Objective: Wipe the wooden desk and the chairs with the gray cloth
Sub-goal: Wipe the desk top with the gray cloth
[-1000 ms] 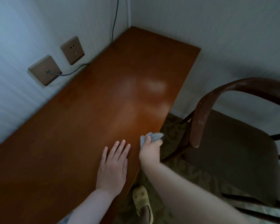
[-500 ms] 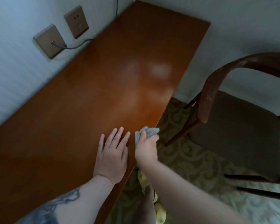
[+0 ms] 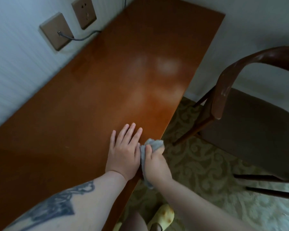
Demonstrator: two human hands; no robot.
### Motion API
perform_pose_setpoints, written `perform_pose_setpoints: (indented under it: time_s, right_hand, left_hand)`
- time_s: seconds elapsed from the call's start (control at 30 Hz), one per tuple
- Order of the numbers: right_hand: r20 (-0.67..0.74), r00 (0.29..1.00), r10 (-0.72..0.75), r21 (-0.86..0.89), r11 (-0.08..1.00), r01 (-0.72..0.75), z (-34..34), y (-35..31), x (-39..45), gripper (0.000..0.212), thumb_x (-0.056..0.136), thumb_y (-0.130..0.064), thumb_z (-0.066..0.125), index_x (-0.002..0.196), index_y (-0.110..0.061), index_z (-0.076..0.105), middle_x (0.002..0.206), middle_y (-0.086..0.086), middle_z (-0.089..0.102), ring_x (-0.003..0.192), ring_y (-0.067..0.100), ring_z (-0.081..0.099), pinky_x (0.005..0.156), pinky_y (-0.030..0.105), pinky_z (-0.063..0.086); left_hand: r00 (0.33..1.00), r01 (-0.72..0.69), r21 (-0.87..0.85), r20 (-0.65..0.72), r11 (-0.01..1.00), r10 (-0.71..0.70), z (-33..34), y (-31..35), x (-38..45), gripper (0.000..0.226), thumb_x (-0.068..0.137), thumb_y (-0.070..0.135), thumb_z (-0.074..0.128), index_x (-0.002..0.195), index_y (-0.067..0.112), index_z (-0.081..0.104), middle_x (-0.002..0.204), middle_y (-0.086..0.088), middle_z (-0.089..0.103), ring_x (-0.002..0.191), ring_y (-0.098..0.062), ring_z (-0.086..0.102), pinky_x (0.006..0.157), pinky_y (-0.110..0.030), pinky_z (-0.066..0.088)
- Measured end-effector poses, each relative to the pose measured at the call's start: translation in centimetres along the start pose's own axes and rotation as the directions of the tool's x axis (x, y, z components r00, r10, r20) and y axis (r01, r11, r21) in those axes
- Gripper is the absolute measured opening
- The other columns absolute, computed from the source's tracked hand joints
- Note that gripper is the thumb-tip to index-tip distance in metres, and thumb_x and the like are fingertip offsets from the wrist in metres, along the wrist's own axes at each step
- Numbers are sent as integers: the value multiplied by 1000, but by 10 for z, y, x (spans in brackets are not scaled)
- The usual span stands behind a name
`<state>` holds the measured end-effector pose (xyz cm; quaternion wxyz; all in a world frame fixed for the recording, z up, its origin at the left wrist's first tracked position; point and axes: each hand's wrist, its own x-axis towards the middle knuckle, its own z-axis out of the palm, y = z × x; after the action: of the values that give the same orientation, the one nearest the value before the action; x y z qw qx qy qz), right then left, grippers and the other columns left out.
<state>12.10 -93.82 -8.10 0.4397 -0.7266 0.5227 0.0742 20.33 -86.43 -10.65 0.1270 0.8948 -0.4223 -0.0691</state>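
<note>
Gray cloth (image 3: pixel 151 147) is bunched inside the right hand (image 3: pixel 154 162), which grips it at the near edge of the wooden desk (image 3: pixel 90 100). Just beside it, touching, the left hand (image 3: pixel 124 152) lies flat on the desk with fingers stretched out, grasping nothing. To the right of both hands stands a chair (image 3: pixel 250 124), well apart.

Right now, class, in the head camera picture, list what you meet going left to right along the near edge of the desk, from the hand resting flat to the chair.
left hand flat on the wooden desk → gray cloth → right hand gripping it → patterned carpet → wooden chair
</note>
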Motion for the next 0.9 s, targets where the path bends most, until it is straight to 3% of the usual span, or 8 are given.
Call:
perform_pose_setpoints:
  time_s: [0.1, 0.27, 0.5, 0.57, 0.6, 0.7, 0.8, 0.9]
  right_hand:
    - [148, 982, 119, -73, 991, -109, -14, -9, 20, 56, 101, -50, 27, 129, -3, 38, 111, 14, 58, 103, 29, 59, 89, 39, 48]
    - [0, 916, 402, 62, 914, -401, -43, -51, 69, 60, 101, -53, 28, 138, -6, 28, 130, 20, 51, 118, 37, 50, 88, 41, 39]
    - [-67, 926, 371, 192, 916, -353, -22, -44, 33, 55, 101, -52, 25, 138, -12, 27, 119, 18, 55, 107, 34, 55, 87, 43, 42]
    - [-43, 966, 254, -28, 966, -255, 5, -25, -6, 52, 103, -46, 26, 140, -10, 25, 113, 16, 57, 92, 28, 58, 78, 37, 46]
    - [3, 985, 174, -183, 968, -170, 20, -14, -29, 50, 104, -38, 28, 145, -11, 21, 121, 17, 55, 88, 25, 58, 75, 36, 50]
    - [107, 994, 36, -355, 935, 4, 34, 4, -67, 48, 105, -25, 30, 149, -14, 16, 138, 21, 40, 100, 27, 60, 82, 42, 54]
    - [81, 994, 76, -157, 986, -63, 19, -3, -59, 47, 104, -31, 28, 142, -4, 27, 136, 24, 41, 117, 39, 49, 97, 49, 44]
    - [-12, 986, 166, -169, 972, -166, 29, -12, -56, 58, 103, -34, 36, 150, -11, 13, 139, 22, 42, 112, 35, 55, 90, 46, 50]
  left_hand:
    - [1000, -9, 8, -8, 1000, 9, 0, 0, 0, 50, 99, 35, 21, 144, 26, 41, 151, 1, 39, 143, -18, 26, 117, -47, 17]
    - [998, -6, -28, -60, 1000, 4, -2, 2, -1, 47, 99, 33, 27, 142, 26, 45, 148, 1, 43, 142, -18, 30, 117, -45, 16]
    - [997, -46, -3, -66, 999, 46, -2, -1, -12, 47, 98, 30, 30, 141, 22, 47, 149, -2, 41, 143, -21, 25, 119, -47, 14]
    - [997, -58, 46, -53, 997, 61, -5, -8, -31, 49, 99, 32, 23, 142, 21, 45, 151, -3, 38, 145, -22, 23, 119, -45, 11]
    - [997, -64, 71, -47, 995, 68, -8, -12, -44, 50, 100, 34, 20, 141, 20, 45, 151, -4, 39, 144, -24, 24, 119, -45, 11]
    - [993, -109, 143, -18, 984, 113, -12, -18, -91, 49, 101, 31, 20, 140, 17, 47, 149, -4, 41, 143, -24, 26, 118, -46, 15]
    - [998, -54, 121, -7, 991, 55, -15, -25, -129, 49, 98, 27, 25, 140, 17, 47, 148, -2, 43, 142, -21, 29, 117, -45, 20]
    - [1000, -17, 95, -13, 995, 18, -14, -36, -156, 48, 98, 29, 25, 140, 19, 47, 146, -1, 46, 140, -20, 34, 116, -44, 21]
